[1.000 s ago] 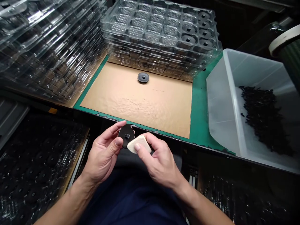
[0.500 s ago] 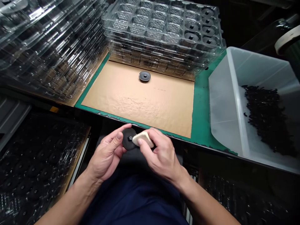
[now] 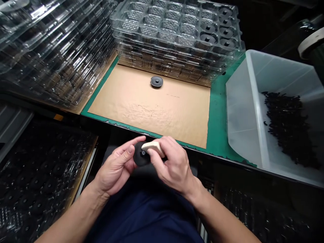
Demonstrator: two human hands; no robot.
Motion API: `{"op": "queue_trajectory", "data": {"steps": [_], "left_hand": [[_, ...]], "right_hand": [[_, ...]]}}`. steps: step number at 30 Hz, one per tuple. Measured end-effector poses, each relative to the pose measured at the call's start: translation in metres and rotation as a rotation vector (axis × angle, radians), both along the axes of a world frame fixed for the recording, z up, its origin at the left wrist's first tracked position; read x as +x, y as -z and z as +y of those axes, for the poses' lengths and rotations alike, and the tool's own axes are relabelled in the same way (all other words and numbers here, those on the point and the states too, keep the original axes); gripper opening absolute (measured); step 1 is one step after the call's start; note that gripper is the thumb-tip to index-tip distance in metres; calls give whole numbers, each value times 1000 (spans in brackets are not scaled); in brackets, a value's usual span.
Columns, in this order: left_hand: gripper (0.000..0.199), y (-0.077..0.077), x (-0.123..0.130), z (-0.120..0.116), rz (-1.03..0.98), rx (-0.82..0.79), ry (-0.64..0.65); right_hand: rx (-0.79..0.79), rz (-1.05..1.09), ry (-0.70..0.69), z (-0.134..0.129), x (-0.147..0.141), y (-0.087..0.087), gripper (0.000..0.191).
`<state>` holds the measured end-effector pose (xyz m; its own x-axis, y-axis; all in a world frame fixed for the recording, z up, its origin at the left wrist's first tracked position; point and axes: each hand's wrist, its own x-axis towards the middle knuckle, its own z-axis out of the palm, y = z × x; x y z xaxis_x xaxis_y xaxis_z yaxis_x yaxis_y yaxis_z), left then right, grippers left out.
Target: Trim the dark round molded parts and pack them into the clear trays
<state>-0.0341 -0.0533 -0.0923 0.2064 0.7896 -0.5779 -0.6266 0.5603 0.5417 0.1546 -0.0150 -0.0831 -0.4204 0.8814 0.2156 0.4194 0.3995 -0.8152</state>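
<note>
My left hand (image 3: 116,165) grips the edge of a round black disc (image 3: 139,158) with a small metal-centred hub, held up in front of my lap. Pinched in my right hand (image 3: 174,165) is a cream-coloured pad (image 3: 153,146), whose exact material I cannot tell. Its tip lies over the disc's upper face, just above the hub. Fingers of my right hand hide part of the pad and the disc's right edge. Another black disc (image 3: 157,81) of like shape lies flat on the cardboard sheet (image 3: 177,114) beyond my hands.
Clear plastic trays (image 3: 174,37) are stacked at the back, black discs in their right pockets. More trays (image 3: 55,50) rise at the left. A translucent bin (image 3: 240,111) on the right holds small black pieces (image 3: 288,128). Lower left, a tray of discs (image 3: 37,182) sits below the table.
The pad has shifted up across the disc, from beside the hub to above it. The disc in my left hand has moved slightly down and right. The disc on the cardboard stays put.
</note>
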Motion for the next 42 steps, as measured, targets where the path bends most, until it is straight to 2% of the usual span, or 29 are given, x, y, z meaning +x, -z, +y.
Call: {"op": "queue_trajectory", "data": {"steps": [2, 3, 4, 5, 8, 10, 14, 16, 17, 19, 21, 23, 24, 25, 27, 29, 31, 33, 37, 38, 40, 42], "left_hand": [[48, -1, 0, 2, 90, 91, -113], [48, -1, -1, 2, 137, 126, -147], [49, -1, -2, 2, 179, 145, -163], [50, 0, -4, 2, 207, 144, -154], [51, 4, -10, 0, 221, 66, 8], [49, 6, -13, -3, 183, 32, 126], [49, 8, -13, -7, 30, -21, 284], [50, 7, -11, -8, -15, -46, 278], [49, 7, -10, -8, -20, -41, 232], [46, 5, -8, -7, 23, 11, 85], [47, 4, -6, -5, 120, 94, -60], [50, 3, -6, -4, 218, 165, -141], [50, 3, -7, -4, 251, 187, -162], [51, 3, -8, -4, 270, 196, -171], [51, 4, -10, -5, 275, 178, -142], [49, 5, -12, -6, 228, 120, -41], [45, 8, -13, -8, 135, 66, 86], [41, 10, -13, -10, 39, 29, 168], [41, 13, -11, -14, -62, -77, 211], [41, 12, -10, -14, -72, -87, 199], [41, 11, -10, -12, -43, -48, 122], [45, 11, -9, -7, 63, 45, -8]], "right_hand": [[-322, 41, 81, -5, -4, 3, 22], [-446, 52, 70, -7, -6, 4, 25], [-504, 60, 52, -8, -7, 5, 25], [-487, 65, 49, -9, -7, 6, 24], [-190, 77, 48, -7, -6, 8, 14], [-35, 80, -60, -4, -2, 7, 14], [142, 22, -314, 0, 4, 2, 21], [213, -10, -336, 0, 4, 0, 21], [222, -16, -285, -2, 2, 1, 19], [111, -7, -87, -5, -1, 2, 15], [-191, 30, 64, -8, -6, 3, 19], [-508, 70, 61, -11, -8, 4, 26], [-593, 78, 33, -11, -9, 4, 27], [-602, 78, 23, -11, -9, 4, 27], [-441, 60, 53, -10, -8, 5, 23], [-213, 40, 42, -8, -5, 5, 17], [-51, 30, -56, -6, -2, 4, 14], [40, 16, -189, -2, 2, 2, 18], [200, -37, -345, 3, 5, 0, 25], [225, -51, -340, 3, 4, 0, 25], [196, -64, -205, 2, 2, 2, 22], [-23, -47, -14, -1, -2, 5, 20]]}}
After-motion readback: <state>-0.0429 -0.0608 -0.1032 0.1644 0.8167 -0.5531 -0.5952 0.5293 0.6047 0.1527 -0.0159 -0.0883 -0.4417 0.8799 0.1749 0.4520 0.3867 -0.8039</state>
